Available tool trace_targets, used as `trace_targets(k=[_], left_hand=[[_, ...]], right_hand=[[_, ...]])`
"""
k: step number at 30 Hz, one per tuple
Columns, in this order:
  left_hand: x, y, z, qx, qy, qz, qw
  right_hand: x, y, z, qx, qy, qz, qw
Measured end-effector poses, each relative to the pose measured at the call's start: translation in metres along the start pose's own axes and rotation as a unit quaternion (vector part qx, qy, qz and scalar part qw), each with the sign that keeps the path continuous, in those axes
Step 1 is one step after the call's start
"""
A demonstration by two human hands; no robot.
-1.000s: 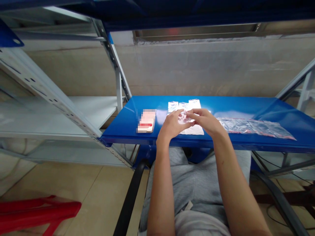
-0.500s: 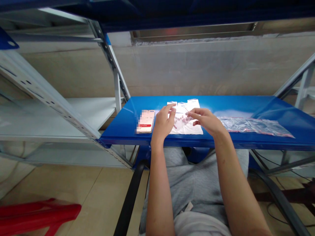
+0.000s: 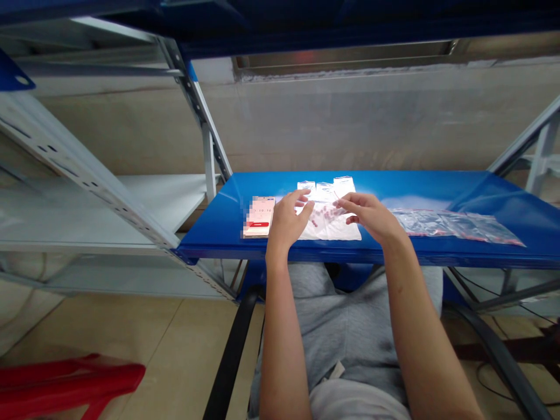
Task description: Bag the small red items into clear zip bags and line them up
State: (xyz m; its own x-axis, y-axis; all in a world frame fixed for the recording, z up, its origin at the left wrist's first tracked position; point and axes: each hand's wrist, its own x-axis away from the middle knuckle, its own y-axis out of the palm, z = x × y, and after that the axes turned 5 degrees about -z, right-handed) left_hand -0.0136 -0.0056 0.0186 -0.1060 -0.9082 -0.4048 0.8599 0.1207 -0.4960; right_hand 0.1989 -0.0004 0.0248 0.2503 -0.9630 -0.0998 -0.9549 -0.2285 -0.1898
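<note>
Your left hand [image 3: 286, 223] lies open over the middle of the blue steel shelf [image 3: 415, 189], its fingers [image 3: 301, 199] spread apart, while your right hand [image 3: 370, 217] comes in from the right with its fingers [image 3: 350, 202] close together; you can't tell if they pinch anything. Between your hands, small pinkish-red pieces [image 3: 321, 217] lie loose on a whitish sheet [image 3: 336, 230], with three small clear bags [image 3: 326, 188] just above. A smartphone [image 3: 258, 217] lies to the left, and a long clear bag [image 3: 455, 226] with red bits lies to the right. As things lie, the pieces are spread out, not gathered
</note>
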Motion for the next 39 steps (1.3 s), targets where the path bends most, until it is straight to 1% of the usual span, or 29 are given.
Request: trace_targets(k=[3, 6, 10, 15, 19, 23, 29, 31, 33, 35, 36, 37, 39], left_hand=[[-0.001, 0.007, 0.004, 0.000, 0.016, -0.015, 1.000], [0.000, 0.013, 0.011, -0.012, 0.050, -0.027, 0.998], [0.000, 0.020, 0.016, -0.049, 0.093, -0.035, 0.994], [0.000, 0.024, 0.011, -0.064, 0.088, -0.041, 0.993], [-0.002, 0.025, 0.009, -0.057, 0.076, -0.033, 0.995], [0.000, 0.026, 0.007, -0.060, 0.071, -0.023, 0.995], [0.007, 0.031, 0.005, -0.084, 0.082, 0.022, 0.993], [0.008, 0.032, 0.005, -0.087, 0.085, 0.034, 0.992], [0.009, 0.032, 0.004, -0.085, 0.083, 0.046, 0.992], [0.009, 0.032, 0.003, -0.083, 0.079, 0.054, 0.992], [0.009, 0.032, 0.001, -0.083, 0.076, 0.057, 0.992], [0.009, 0.031, 0.000, -0.085, 0.074, 0.059, 0.992], [0.009, 0.031, -0.003, -0.090, 0.070, 0.061, 0.992]], right_hand=[[0.000, 0.001, -0.001, 0.001, -0.010, 0.003, 1.000], [0.000, 0.002, -0.003, 0.007, -0.024, 0.003, 1.000], [0.000, 0.005, -0.006, -0.002, -0.045, -0.017, 0.999], [-0.001, 0.009, -0.004, -0.015, -0.068, -0.035, 0.997], [-0.002, 0.011, -0.003, -0.013, -0.080, -0.040, 0.996], [-0.003, 0.014, -0.003, -0.018, -0.078, -0.036, 0.996], [-0.002, 0.019, -0.001, -0.033, -0.089, -0.046, 0.994], [-0.002, 0.018, 0.000, -0.047, -0.082, -0.044, 0.995], [-0.004, 0.014, 0.004, -0.064, -0.068, -0.024, 0.995], [-0.008, 0.008, 0.014, -0.045, -0.053, 0.025, 0.997], [-0.012, 0.005, 0.021, -0.010, -0.047, 0.059, 0.997], [-0.016, 0.002, 0.029, 0.049, -0.040, 0.097, 0.993], [-0.023, -0.003, 0.046, 0.199, -0.034, 0.156, 0.967]])
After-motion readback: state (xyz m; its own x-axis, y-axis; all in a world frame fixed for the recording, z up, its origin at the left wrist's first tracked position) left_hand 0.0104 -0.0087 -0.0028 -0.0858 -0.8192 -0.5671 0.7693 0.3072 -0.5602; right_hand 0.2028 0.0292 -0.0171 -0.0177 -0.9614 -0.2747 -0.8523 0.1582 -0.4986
